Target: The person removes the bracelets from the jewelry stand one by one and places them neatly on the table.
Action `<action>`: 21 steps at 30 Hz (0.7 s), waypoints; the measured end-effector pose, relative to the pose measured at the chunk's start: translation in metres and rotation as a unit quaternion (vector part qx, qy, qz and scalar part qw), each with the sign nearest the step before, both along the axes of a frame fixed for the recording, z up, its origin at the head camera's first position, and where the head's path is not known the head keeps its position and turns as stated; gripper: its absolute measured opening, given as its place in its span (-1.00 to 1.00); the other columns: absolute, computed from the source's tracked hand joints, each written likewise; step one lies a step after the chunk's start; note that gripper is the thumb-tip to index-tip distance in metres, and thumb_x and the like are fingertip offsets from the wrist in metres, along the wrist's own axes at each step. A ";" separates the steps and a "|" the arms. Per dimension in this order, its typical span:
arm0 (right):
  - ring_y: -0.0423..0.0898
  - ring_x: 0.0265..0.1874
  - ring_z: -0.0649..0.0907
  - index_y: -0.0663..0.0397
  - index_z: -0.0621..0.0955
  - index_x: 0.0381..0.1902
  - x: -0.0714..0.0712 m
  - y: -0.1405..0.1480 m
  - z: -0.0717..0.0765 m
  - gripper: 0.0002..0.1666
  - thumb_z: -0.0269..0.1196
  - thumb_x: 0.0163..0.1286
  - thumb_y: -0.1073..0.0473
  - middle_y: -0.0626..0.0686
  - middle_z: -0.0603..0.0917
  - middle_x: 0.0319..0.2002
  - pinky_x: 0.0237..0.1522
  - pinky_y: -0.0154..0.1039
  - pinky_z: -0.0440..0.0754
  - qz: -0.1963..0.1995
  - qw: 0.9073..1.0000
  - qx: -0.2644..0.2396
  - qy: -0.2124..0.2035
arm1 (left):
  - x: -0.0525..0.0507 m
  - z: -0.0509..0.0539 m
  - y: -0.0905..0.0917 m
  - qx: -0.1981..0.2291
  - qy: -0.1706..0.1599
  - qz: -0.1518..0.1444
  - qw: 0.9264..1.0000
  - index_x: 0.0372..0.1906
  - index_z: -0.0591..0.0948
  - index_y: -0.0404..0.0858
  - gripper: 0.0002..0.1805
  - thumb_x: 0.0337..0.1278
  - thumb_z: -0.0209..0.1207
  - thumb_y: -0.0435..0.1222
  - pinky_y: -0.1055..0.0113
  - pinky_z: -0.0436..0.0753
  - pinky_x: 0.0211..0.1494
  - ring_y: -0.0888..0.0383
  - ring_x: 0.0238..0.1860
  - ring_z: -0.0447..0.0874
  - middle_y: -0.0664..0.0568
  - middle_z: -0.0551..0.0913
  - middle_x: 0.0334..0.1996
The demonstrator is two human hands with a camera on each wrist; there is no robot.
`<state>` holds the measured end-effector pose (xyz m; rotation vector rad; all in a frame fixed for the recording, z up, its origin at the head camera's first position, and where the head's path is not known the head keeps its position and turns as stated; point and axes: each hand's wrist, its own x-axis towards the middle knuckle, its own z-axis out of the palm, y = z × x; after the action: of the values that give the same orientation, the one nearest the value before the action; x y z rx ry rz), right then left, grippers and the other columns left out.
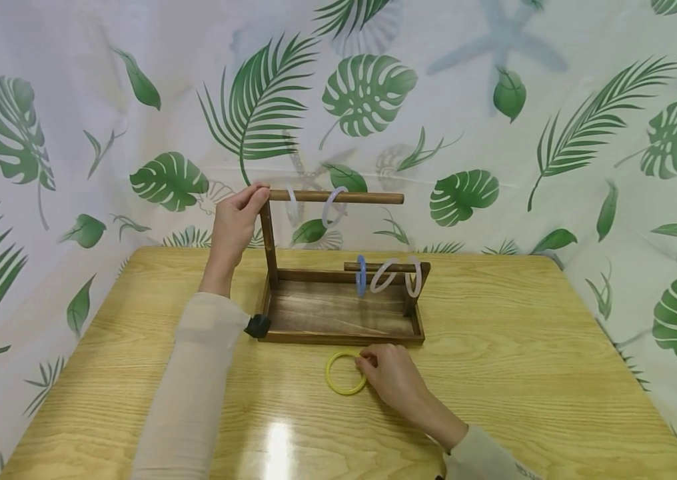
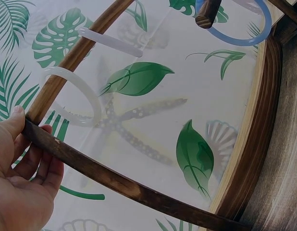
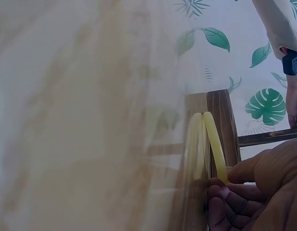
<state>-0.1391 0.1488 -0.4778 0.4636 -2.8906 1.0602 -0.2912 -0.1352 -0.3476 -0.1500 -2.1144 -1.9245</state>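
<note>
My left hand (image 1: 235, 223) grips the top corner of a dark wooden bangle stand (image 1: 267, 243), where the tall post meets the upper bar; in the left wrist view thumb and fingers curl about that corner. In front of the stand, my right hand (image 1: 398, 383) pinches a yellow bangle (image 1: 329, 382) by its right side. The right wrist view shows this yellow bangle (image 3: 214, 139) tilted at the tabletop between thumb and fingers. A whitish bangle (image 1: 292, 207) and a pale lilac bangle (image 1: 326, 215) hang on the upper bar.
On the lower bar (image 1: 351, 266) hang a blue bangle (image 1: 361, 283) and two pale bangles, one a leaning bangle (image 1: 376, 288), the other an outer bangle (image 1: 415, 288). The stand's tray base (image 1: 338, 310) rests on a wooden table (image 1: 524, 353). A leaf-print curtain (image 1: 464, 147) surrounds the table.
</note>
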 end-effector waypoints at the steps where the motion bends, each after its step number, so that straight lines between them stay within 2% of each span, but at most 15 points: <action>1: -0.30 -0.76 0.36 0.24 0.79 -0.23 0.000 0.000 0.000 -0.91 0.37 0.41 0.31 -0.10 0.68 -0.57 -0.66 -0.39 0.34 0.000 1.000 0.000 0.000 | -0.001 0.000 0.000 0.000 -0.002 0.000 1.000 0.30 0.65 -0.27 -0.55 0.50 0.21 -0.11 0.22 0.46 0.43 0.06 0.39 0.49 -0.06 0.59 0.34; 15: -0.31 -0.65 0.52 0.20 0.79 -0.33 -0.004 -0.001 -0.004 -0.94 0.40 0.36 0.33 -0.06 0.73 -0.52 -0.56 -0.36 0.53 -0.007 1.000 0.000 0.011 | -0.003 -0.002 -0.001 -0.006 -0.006 0.001 1.000 0.33 0.63 -0.25 -0.55 0.53 0.18 -0.12 0.22 0.46 0.44 0.06 0.40 0.47 -0.04 0.56 0.37; 18: -0.31 -0.65 0.51 0.19 0.79 -0.34 -0.005 -0.001 -0.004 -0.93 0.41 0.36 0.33 -0.07 0.72 -0.52 -0.56 -0.36 0.52 -0.008 1.000 -0.001 0.011 | 0.001 0.003 0.001 -0.008 -0.010 0.003 1.000 0.33 0.63 -0.27 -0.57 0.54 0.17 -0.15 0.21 0.45 0.45 0.04 0.41 0.47 -0.06 0.55 0.37; 21: -0.30 -0.64 0.51 0.18 0.78 -0.35 -0.005 0.000 -0.005 -0.94 0.41 0.36 0.33 -0.07 0.72 -0.52 -0.56 -0.36 0.53 -0.007 1.000 -0.001 0.016 | 0.013 0.014 0.005 -0.013 -0.015 0.002 1.000 0.33 0.61 -0.32 -0.57 0.56 0.15 -0.19 0.19 0.44 0.45 0.01 0.42 0.45 -0.11 0.54 0.38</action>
<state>-0.1439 0.1484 -0.4829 0.4547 -2.8603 1.0455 -0.2786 -0.1306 -0.3333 -0.1229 -2.1576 -1.9084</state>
